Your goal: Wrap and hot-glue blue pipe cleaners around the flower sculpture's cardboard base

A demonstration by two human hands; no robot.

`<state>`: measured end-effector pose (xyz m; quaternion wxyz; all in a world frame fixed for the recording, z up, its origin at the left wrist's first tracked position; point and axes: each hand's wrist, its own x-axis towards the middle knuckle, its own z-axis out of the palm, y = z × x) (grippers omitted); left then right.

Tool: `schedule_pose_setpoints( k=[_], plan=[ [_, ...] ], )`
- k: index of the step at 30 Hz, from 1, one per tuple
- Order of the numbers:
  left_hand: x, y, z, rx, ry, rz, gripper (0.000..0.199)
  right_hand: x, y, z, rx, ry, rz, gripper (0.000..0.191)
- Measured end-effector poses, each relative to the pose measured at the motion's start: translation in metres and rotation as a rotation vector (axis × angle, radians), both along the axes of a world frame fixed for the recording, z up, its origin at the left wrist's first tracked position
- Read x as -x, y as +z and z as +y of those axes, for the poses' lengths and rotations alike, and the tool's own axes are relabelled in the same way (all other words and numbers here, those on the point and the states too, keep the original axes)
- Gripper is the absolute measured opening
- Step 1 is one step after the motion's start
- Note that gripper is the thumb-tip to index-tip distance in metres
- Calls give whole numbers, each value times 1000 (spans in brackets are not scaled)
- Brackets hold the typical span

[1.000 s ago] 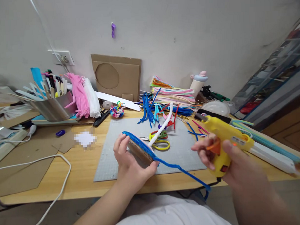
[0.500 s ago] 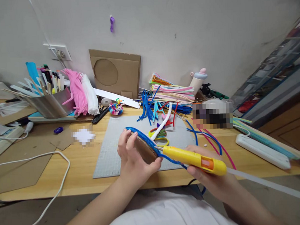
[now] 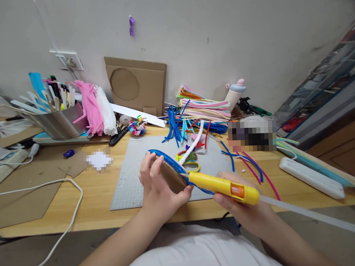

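My left hand (image 3: 156,194) grips a round cardboard disc (image 3: 171,179) by its edges, thumb at the near side and fingers at the far side. Blue pipe cleaner (image 3: 164,154) runs along the disc's rim, and a loose length trails off to the right behind the glue gun. In my right hand (image 3: 244,212) is a yellow hot glue gun (image 3: 210,181), its metal tip at the blue rim. A long translucent glue stick (image 3: 308,214) sticks out of its back end. Behind the disc rises a fuzzy white strip (image 3: 192,146); whether it touches the disc, I cannot tell.
Beneath my hands lies a grey cutting mat (image 3: 129,173) with yellow-handled scissors (image 3: 193,166). Bundled pipe cleaners (image 3: 205,108) and a cardboard panel (image 3: 151,83) stand by the wall. A metal container (image 3: 63,123) is left, a white power strip (image 3: 311,178) right.
The glue gun has shifted slightly left, bringing its tip closer in against the blue rim. My left hand and the disc stay almost still.
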<state>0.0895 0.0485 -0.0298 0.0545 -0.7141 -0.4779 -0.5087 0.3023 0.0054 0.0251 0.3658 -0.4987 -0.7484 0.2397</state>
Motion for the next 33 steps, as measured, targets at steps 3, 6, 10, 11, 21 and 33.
schedule_pose_setpoints(
  k=[3,6,10,11,21,33],
  plan=[
    [0,0,0,-9,1,7,101,1,1,-1,29,-11,-4,43],
    [1,0,0,-17,5,15,99,-2,-1,-3,77,-28,-27,44],
    [1,1,0,-17,14,15,99,-9,-8,-6,149,-31,-63,42],
    [1,1,0,-16,16,17,99,-10,-9,-7,167,-31,-64,41],
    [0,2,1,-8,17,15,98,-13,1,-10,200,-37,-117,38],
    [-2,1,1,-16,0,21,97,-15,43,-4,181,-1,-449,40]
  ],
)
